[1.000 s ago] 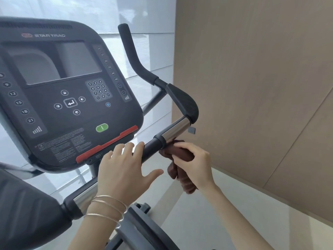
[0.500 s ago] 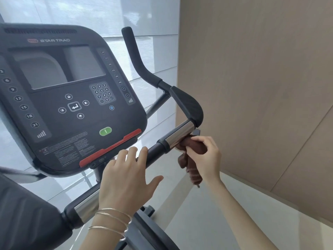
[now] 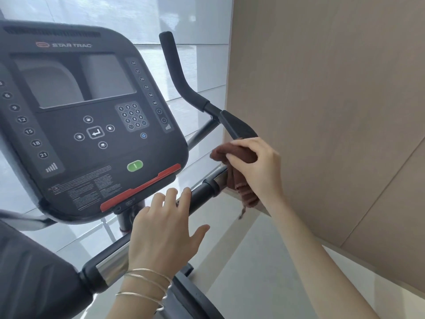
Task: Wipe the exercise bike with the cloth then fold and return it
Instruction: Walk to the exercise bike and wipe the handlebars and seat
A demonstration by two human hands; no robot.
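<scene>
The right hand point(image 3: 257, 166) grips the bunched brown cloth point(image 3: 238, 153) against the exercise bike's handlebar point(image 3: 203, 193), at the bend where the chrome section meets the black pad; a tail of cloth hangs below the bar. The left hand point(image 3: 165, 231), thin bangles point(image 3: 147, 284) at its wrist, holds nothing, its straight fingers resting on the bar's black grip just beneath the console point(image 3: 92, 139)
</scene>
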